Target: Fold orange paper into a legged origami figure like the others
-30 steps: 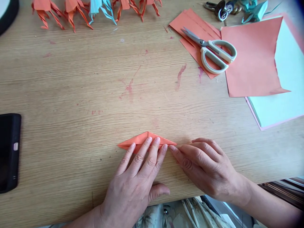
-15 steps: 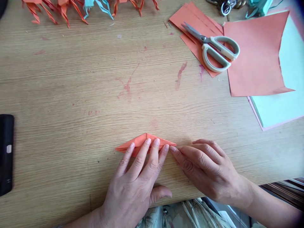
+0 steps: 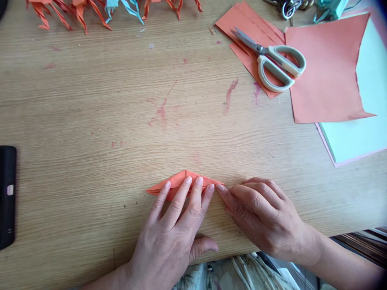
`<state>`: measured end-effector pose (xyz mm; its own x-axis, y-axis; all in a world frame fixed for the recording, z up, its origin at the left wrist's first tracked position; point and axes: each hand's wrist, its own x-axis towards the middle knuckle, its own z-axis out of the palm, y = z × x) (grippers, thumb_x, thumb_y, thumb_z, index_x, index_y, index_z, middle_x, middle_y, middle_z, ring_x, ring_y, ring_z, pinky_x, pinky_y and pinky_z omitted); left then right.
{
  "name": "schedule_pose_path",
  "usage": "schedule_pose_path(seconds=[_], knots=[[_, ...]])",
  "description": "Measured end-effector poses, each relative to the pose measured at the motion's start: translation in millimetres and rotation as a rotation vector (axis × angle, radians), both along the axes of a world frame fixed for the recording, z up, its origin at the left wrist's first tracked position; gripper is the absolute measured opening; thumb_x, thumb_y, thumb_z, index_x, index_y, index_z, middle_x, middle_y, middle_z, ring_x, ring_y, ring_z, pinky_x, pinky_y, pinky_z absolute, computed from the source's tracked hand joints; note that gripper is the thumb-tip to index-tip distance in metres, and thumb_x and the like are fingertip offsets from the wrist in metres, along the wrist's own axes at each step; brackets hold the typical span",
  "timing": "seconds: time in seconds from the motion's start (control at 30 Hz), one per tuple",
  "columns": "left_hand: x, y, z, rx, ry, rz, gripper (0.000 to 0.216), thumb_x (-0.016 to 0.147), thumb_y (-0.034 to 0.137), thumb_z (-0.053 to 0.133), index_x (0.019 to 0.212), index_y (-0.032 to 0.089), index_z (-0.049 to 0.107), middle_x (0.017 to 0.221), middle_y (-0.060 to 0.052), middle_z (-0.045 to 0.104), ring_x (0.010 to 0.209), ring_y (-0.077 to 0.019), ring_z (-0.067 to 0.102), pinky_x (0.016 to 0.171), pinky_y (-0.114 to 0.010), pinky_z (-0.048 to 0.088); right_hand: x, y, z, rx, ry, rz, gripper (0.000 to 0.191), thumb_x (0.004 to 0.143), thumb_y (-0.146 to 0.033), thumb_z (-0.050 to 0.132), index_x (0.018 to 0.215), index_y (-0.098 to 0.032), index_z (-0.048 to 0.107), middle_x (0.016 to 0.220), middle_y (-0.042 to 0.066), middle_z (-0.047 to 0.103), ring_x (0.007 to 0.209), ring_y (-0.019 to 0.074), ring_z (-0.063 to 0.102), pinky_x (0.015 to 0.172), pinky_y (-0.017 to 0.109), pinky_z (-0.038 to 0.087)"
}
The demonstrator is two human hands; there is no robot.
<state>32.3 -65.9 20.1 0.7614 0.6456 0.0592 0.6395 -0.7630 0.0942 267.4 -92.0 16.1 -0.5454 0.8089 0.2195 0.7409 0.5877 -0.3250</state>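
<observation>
The orange origami piece (image 3: 177,179), folded into a long, narrow diamond with a lengthwise slit, lies flat on the wooden tabletop (image 3: 127,100) near its front edge, its two points aimed left and right. It should weigh next to nothing and slide easily if left unpinned; the layered middle is probably fairly stiff, while the thin points look likely to bend or crumple under a careless pinch. The safest place to bear down would be the broad centre, with any finer hold taken at one of the points, lightly and close to the folded edges. The left hand (image 3: 172,233) does that pinning: it is spread palm down, four fingers a little apart, their tips resting across the middle of the paper, the thumb lying well clear to the side. It clasps nothing, merely covers and presses (how hard, the view cannot say). The right hand (image 3: 266,217) is half curled, with the thumb tip at the right-hand point, apparently touching it, and the index finger bent just beside the thumb; whether paper is nipped between them is hidden, so I cannot tell if that grip is closed. The scissors (image 3: 266,51) rest well apart from both hands, on orange paper pieces (image 3: 225,25).
</observation>
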Motion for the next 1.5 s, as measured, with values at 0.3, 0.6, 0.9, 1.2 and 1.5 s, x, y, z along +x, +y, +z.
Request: schedule_pose_path(seconds=[0.3,0.6,0.9,1.2,1.5], knots=[[2,1,5.9,-0.004,0.026,0.012,0.073,0.102,0.064,0.028,0.148,0.012,0.053,0.150,-0.011,0.055,0.139,-0.0269,0.044,0.128,-0.043,0.010,-3,-1,-0.2,0.068,-0.044,-0.058,0.037,0.098,-0.011,0.050,0.132,-0.001,0.061,0.096,0.012,0.064,0.090,0.0252,0.056,0.085,0.043,0.047],[1,-1,-2.8,0.020,-0.031,0.044,0.076,0.100,0.068,0.025,0.146,0.016,0.056,0.151,-0.008,0.056,0.138,-0.0259,0.047,0.129,-0.044,0.009,4,0,1.6,0.047,-0.071,0.008,0.038,0.099,-0.015,0.049,0.135,-0.008,0.060,0.110,0.013,0.064,0.089,0.0249,0.054,0.082,0.042,0.045],[-1,-2,-6.3,0.012,-0.076,0.057,0.074,0.101,0.068,0.026,0.147,0.017,0.054,0.152,-0.007,0.054,0.139,-0.0252,0.046,0.129,-0.045,0.005,-2,2,-1.4,0.070,-0.087,-0.060,0.035,0.100,-0.018,0.051,0.133,-0.010,0.061,0.103,0.011,0.065,0.083,0.0229,0.053,0.076,0.040,0.042],[-10,-10,-8.8,-0.049,0.024,0.074,0.086,0.094,0.076,0.032,0.157,0.017,0.039,0.165,-0.002,0.035,0.150,-0.0357,0.028,0.127,-0.052,0.002,2,-3,-7.2,0.115,-0.079,-0.075,0.037,0.097,-0.015,0.056,0.133,-0.007,0.059,0.102,0.012,0.066,0.086,0.0234,0.057,0.077,0.040,0.045],[-8,-13,-6.8,-0.041,0.040,0.094,0.092,0.090,0.080,0.035,0.157,0.018,0.037,0.168,-0.001,0.028,0.151,-0.0423,0.017,0.123,-0.061,-0.005,-11,3,2.3,0.141,-0.097,-0.012,0.013,0.096,-0.015,0.058,0.095,-0.015,0.071,0.114,0.012,0.069,0.085,0.0231,0.055,0.078,0.040,0.044]])
